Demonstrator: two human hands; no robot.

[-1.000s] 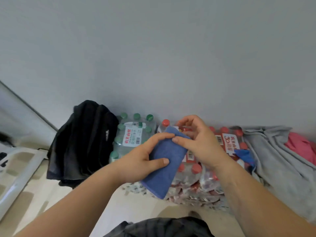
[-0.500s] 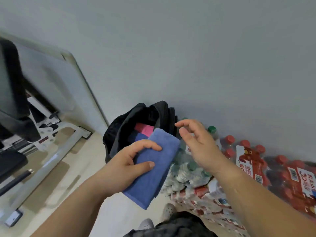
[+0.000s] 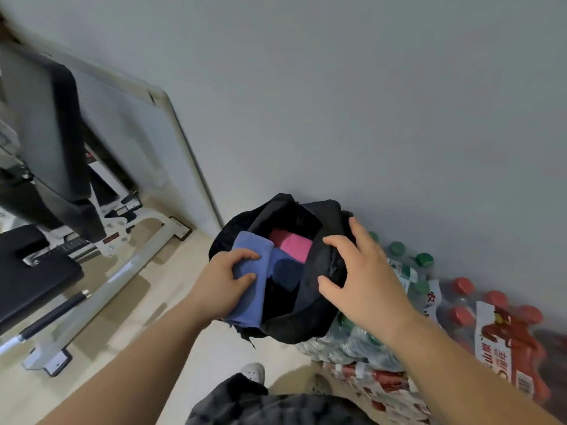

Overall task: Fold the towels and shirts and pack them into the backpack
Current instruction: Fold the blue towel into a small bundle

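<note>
Gripping the folded blue towel [image 3: 250, 250] w/ fingers curled round it, the left hand [image 3: 228, 279] holds it at the left rim of the backpack [image 3: 310, 311], partly over the opening; the right hand [image 3: 365, 280] clutches the right rim, spreading it. Risks: towel snags the rim & unfolds; mouth sags shut if the rim slips; pink item [image 3: 291, 243] inside leaves little room.

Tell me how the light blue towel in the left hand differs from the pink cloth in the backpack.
The left hand grips the light blue towel; no hand touches the pink cloth. The towel sticks partly out of the backpack; the pink cloth lies wholly inside. Both look folded.
</note>
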